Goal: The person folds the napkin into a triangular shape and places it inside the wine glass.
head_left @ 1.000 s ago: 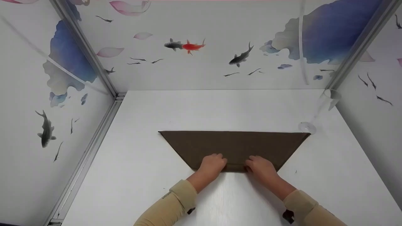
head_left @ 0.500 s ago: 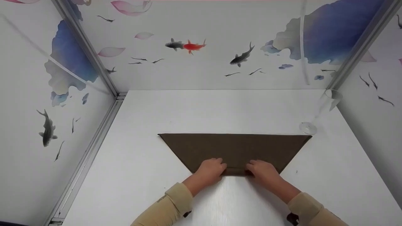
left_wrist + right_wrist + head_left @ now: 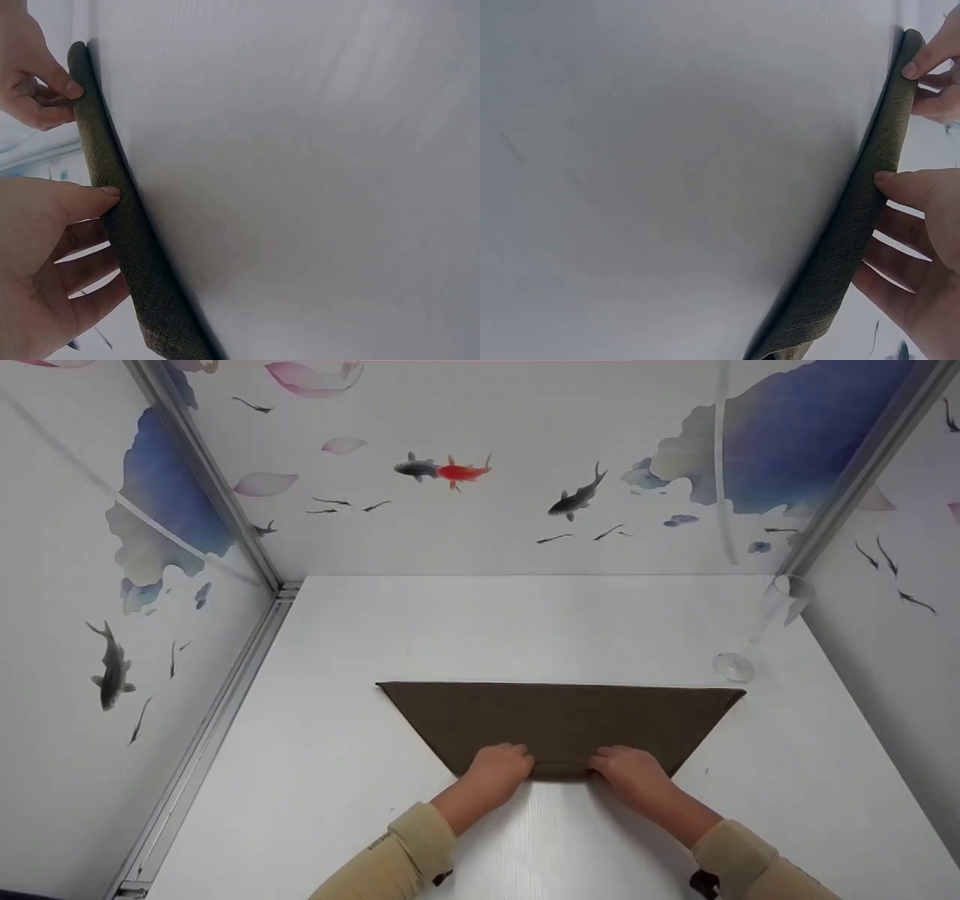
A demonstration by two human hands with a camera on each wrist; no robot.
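Note:
A dark brown cloth (image 3: 562, 720) lies on the white table as a trapezoid, its long side away from me and its short side nearest. Along that near side runs a narrow rolled fold (image 3: 142, 255). My left hand (image 3: 495, 772) pinches the fold left of its middle, thumb on the near face and fingers behind, as the left wrist view shows. To the right, my right hand (image 3: 634, 772) grips the same fold in a matching way. In the right wrist view the fold's end (image 3: 802, 330) shows layered cloth. A short stretch of fold lies between the hands.
A clear stemmed glass (image 3: 733, 667) lies or stands at the back right, just beyond the cloth's far right corner. White panels printed with fish and petals (image 3: 450, 510) enclose the table (image 3: 480, 622) at the back and both sides, with metal framing (image 3: 262, 622) on the left.
The cloth has slid slightly toward me, its far edge a little farther from the back wall. Both hands have moved slightly nearer with it, still holding the fold.

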